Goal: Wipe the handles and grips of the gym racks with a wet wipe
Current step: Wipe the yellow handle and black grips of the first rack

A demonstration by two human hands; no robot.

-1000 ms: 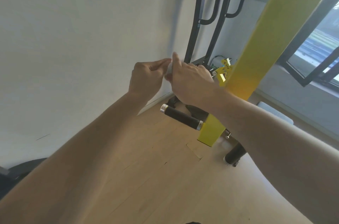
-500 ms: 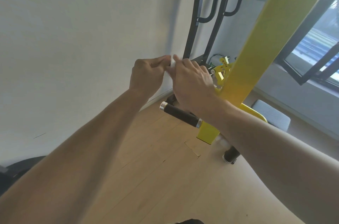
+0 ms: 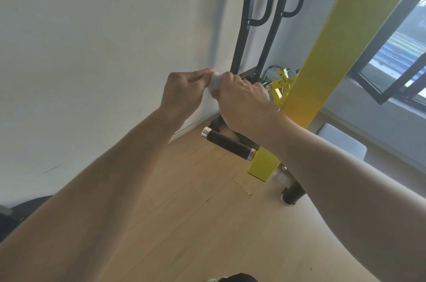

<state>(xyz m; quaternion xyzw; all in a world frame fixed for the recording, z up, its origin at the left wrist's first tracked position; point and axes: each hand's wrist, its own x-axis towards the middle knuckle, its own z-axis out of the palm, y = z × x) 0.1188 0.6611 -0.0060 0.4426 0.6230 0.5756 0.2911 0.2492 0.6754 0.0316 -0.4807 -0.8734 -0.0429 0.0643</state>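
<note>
At frame centre my left hand and right hand both pinch the wet wipe (bunched small); kept wadded, I'd likely smear the black grip below, or drop it.

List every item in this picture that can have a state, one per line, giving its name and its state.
wet wipe: bunched, pinched between both hands
left hand: closed on the wipe
right hand: closed on the wipe
black grip: bare, untouched
window: swung open
</note>
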